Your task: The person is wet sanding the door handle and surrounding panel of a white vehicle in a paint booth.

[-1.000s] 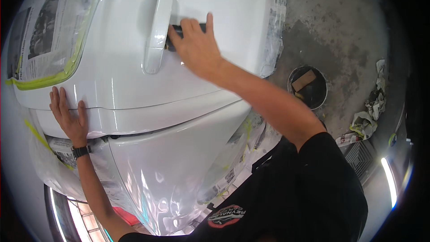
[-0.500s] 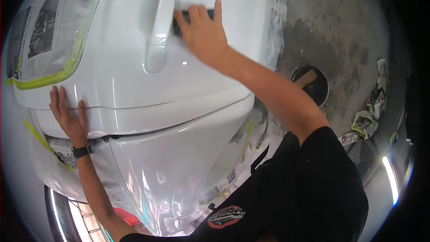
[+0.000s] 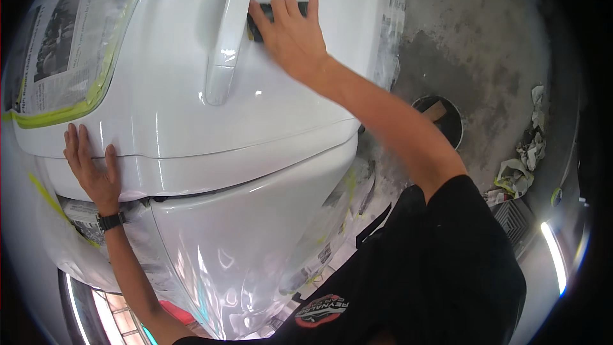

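My right hand (image 3: 295,41) presses a dark hand-sized sanding block or pad (image 3: 257,32) flat on a glossy white car door (image 3: 172,108), just right of the white door handle (image 3: 228,38). Its fingers and thumb grip the block, hiding most of it. On the left, my left hand (image 3: 96,176) rests with fingers spread on the white body panel, across the seam below the masked window. A dark watch (image 3: 110,222) circles that wrist.
Newspaper and plastic held by yellow-green tape (image 3: 70,117) cover the window. A dark round bucket (image 3: 440,118) with a brown piece in it stands on the stained floor (image 3: 472,38) at right. Crumpled masking paper (image 3: 516,176) lies by a floor grate (image 3: 509,222).
My right hand and the block have slid slightly toward the top of the picture along the door. My left hand stays on the panel, while the whole view has shifted a little.
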`<state>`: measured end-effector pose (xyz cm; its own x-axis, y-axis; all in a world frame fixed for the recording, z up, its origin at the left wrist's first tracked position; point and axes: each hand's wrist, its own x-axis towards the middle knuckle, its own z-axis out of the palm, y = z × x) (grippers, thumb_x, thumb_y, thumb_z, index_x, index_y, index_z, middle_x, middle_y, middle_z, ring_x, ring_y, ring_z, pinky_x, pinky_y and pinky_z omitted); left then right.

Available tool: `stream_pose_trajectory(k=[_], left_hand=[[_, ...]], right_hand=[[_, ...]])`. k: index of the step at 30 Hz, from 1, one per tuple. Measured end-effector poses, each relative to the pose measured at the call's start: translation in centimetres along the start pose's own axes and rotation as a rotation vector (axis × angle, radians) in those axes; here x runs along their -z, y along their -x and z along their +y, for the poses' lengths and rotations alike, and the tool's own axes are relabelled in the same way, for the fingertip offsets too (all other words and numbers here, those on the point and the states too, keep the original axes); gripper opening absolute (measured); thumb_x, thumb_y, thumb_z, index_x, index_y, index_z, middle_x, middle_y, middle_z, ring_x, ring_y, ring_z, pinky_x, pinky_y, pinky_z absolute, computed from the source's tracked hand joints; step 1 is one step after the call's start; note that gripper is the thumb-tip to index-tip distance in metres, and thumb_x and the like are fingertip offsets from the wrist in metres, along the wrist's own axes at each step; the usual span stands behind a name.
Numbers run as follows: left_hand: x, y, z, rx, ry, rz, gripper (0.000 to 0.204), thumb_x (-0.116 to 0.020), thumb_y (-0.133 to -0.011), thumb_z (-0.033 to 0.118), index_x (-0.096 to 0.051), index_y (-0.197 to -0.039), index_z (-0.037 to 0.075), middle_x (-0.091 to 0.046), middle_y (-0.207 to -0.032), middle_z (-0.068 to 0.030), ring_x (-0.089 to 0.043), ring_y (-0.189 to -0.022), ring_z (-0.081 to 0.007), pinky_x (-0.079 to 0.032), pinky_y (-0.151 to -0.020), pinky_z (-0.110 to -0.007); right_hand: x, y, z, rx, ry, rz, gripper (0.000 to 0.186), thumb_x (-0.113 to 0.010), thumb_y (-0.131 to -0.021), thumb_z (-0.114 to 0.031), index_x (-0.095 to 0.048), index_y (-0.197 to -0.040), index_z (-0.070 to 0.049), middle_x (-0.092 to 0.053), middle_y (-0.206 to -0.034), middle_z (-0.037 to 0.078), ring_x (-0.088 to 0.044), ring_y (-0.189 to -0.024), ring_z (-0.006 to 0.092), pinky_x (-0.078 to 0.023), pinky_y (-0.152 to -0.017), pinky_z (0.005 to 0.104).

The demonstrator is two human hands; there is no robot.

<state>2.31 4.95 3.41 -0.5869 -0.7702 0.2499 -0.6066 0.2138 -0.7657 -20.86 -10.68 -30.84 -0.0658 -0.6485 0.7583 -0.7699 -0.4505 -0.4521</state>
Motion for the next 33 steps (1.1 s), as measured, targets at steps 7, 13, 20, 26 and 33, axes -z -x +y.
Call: stream_pose_trajectory(k=[7, 13, 20, 26, 33], left_hand=[[0.3, 0.2, -0.3, -0.003, -0.008, -0.003, 0.059, -0.068, -0.094, 0.018, -0.050, -0.148, 0.002, -0.045, -0.157, -0.0192, -0.037, -0.147, -0.0401, -0.029, -0.121, -0.052], [0.0, -0.1, 0.3, -0.001, -0.003, -0.005, 0.059, -0.068, -0.094, 0.018, -0.050, -0.148, 0.002, -0.045, -0.156, -0.0193, -0.037, -0.147, -0.0399, -0.028, -0.121, -0.052], [0.4, -0.2, 0.2, 0.003, -0.034, -0.030, 0.060, -0.068, -0.094, 0.016, -0.049, -0.149, 0.002, -0.045, -0.156, -0.0196, -0.037, -0.147, -0.0396, -0.029, -0.121, -0.052], [0.2, 0.2, -0.3, 0.014, 0.031, -0.010, 0.062, -0.070, -0.093, 0.021, -0.050, -0.149, 0.005, -0.044, -0.158, -0.0174, -0.036, -0.148, -0.0392, -0.024, -0.122, -0.056], [-0.2, 0.1, 0.0, 0.004, 0.002, 0.000, 0.060, -0.069, -0.093, 0.016, -0.050, -0.148, 0.003, -0.044, -0.157, -0.0191, -0.037, -0.147, -0.0408, -0.030, -0.121, -0.052]], right_hand=[[3.1, 0.8, -1.5, -0.038, -0.197, -0.176, 0.048, -0.063, -0.089, -0.011, -0.061, -0.138, -0.011, -0.055, -0.107, 0.014, -0.057, -0.104, 0.0324, -0.028, -0.107, 0.0784], [-0.3, 0.0, 1.3, 0.051, -0.096, 0.104, 0.044, -0.062, -0.090, -0.011, -0.064, -0.134, -0.013, -0.055, -0.105, 0.013, -0.055, -0.105, 0.0328, -0.029, -0.106, 0.0775], [-1.0, 0.6, 1.3, 0.007, -0.103, 0.115, 0.045, -0.062, -0.091, -0.012, -0.063, -0.135, -0.012, -0.054, -0.105, 0.011, -0.054, -0.104, 0.0319, -0.030, -0.106, 0.0765], [-1.5, -0.2, 1.9, 0.049, -0.141, 0.098, 0.043, -0.061, -0.091, -0.012, -0.064, -0.133, -0.012, -0.053, -0.105, 0.010, -0.054, -0.106, 0.0302, -0.030, -0.106, 0.0767], [-1.0, 0.2, 0.9, 0.072, -0.098, 0.147, 0.039, -0.061, -0.091, -0.012, -0.066, -0.129, -0.010, -0.053, -0.105, 0.010, -0.054, -0.105, 0.0293, -0.031, -0.106, 0.0747]])
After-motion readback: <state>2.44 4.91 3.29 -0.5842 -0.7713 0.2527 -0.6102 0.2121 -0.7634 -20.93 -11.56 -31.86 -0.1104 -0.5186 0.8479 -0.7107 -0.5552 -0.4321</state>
